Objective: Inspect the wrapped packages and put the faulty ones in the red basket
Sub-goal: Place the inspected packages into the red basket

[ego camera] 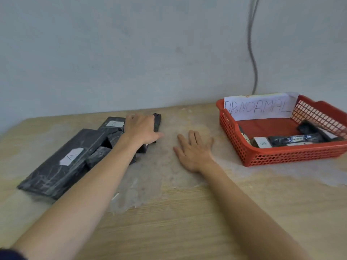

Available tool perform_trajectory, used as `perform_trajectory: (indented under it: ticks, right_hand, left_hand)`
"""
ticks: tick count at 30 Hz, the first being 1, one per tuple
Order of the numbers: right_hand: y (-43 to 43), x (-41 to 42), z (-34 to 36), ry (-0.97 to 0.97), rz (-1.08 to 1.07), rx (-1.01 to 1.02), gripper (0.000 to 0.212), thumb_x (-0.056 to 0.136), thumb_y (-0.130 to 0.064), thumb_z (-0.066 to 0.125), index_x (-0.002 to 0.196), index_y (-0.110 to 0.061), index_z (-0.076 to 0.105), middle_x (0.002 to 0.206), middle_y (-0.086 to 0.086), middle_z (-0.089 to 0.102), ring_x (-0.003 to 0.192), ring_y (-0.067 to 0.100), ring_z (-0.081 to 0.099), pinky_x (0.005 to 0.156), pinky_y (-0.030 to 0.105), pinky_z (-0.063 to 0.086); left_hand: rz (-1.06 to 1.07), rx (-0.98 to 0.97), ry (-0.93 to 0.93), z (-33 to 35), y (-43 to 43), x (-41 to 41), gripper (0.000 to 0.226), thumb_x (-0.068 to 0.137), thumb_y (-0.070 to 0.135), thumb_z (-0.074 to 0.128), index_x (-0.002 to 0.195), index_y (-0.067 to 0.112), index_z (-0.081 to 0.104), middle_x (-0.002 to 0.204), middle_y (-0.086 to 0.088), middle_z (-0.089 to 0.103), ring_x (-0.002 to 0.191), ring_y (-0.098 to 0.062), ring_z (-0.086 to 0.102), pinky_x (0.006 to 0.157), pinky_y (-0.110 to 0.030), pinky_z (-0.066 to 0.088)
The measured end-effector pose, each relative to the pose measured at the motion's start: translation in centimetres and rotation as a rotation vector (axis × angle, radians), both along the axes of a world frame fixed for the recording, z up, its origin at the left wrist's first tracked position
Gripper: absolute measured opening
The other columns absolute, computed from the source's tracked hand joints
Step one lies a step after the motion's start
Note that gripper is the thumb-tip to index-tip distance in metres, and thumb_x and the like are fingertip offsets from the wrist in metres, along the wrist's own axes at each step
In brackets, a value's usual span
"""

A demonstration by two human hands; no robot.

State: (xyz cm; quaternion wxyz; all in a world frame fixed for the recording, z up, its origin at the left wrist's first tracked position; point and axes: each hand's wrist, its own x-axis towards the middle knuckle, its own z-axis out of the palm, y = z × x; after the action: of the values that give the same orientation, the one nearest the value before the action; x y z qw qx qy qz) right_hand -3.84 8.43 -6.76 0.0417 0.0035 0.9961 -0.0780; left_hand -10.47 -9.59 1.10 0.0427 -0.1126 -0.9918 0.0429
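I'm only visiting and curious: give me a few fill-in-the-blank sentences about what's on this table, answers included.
The paper sign in the red basket reads ____.
The right hand lies flat and open on the ____.
The wrapped package that the left hand grips is ____ in colour.
The large package farthest left bears the letter ____.
Missing words: ABNORMAL; table; black; A.

Left hand grips a black package; right hand lies flat on the surface; red basket at its far-right corner.
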Motion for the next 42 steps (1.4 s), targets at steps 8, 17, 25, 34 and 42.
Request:
perform_trajectory:
  ticks: [8,17,25,34,42]
  right_hand:
    - [0.1,-0.1,0.0,0.045,-0.009,-0.035,0.059,0.110,-0.060,0.022,0.164,-0.036,0.023,0.178,0.010,0.009,0.165,0.025,0.002,0.122,0.071,-0.001]
    - [0.5,0.1,0.4,0.179,-0.069,-0.342,0.054,0.112,-0.053,0.031,0.156,-0.026,0.046,0.167,0.002,0.040,0.160,0.021,0.024,0.127,0.065,0.002]
    - [0.2,1.7,2.1,0.310,-0.096,-1.331,0.052,0.109,-0.052,0.049,0.150,-0.020,0.055,0.136,0.002,0.073,0.117,0.016,0.074,0.100,0.039,0.055]
    - [-1.1,2.7,4.1,0.290,-0.080,-1.524,0.027,0.100,-0.010,0.070,0.127,-0.012,0.067,0.103,0.006,0.083,0.089,0.020,0.080,0.069,0.029,0.062]
    - [-2.5,4.6,6.1,0.304,0.066,-1.554,0.025,0.106,-0.018,0.063,0.130,-0.013,0.061,0.097,0.013,0.082,0.084,0.026,0.079,0.072,0.041,0.063]
  left_hand:
    - [0.064,-0.101,0.079,-1.9,2.7,0.2,0.015,0.091,0.011,0.069,0.099,0.018,0.058,0.071,0.004,0.049,0.073,-0.021,0.056,0.109,-0.045,0.031]
    - [0.033,0.424,0.458,-0.1,0.1,1.9,0.033,0.100,0.017,0.059,0.131,0.009,0.062,0.079,-0.011,0.071,0.069,-0.030,0.060,0.063,-0.036,0.045]
    - [0.122,1.675,0.059,-0.7,0.0,8.0,0.037,0.097,0.000,0.065,0.125,0.022,0.057,0.098,-0.001,0.075,0.073,0.006,0.071,0.070,-0.014,0.058]
    - [-0.111,1.655,-0.145,-3.6,-0.4,9.6,0.047,0.101,-0.002,0.053,0.135,0.030,0.060,0.116,0.002,0.072,0.098,-0.006,0.071,0.083,-0.025,0.057]
    - [-0.224,1.870,-0.118,-3.2,-0.2,10.0,0.030,0.098,0.007,0.056,0.126,0.006,0.066,0.114,-0.003,0.079,0.109,-0.018,0.074,0.090,-0.029,0.058]
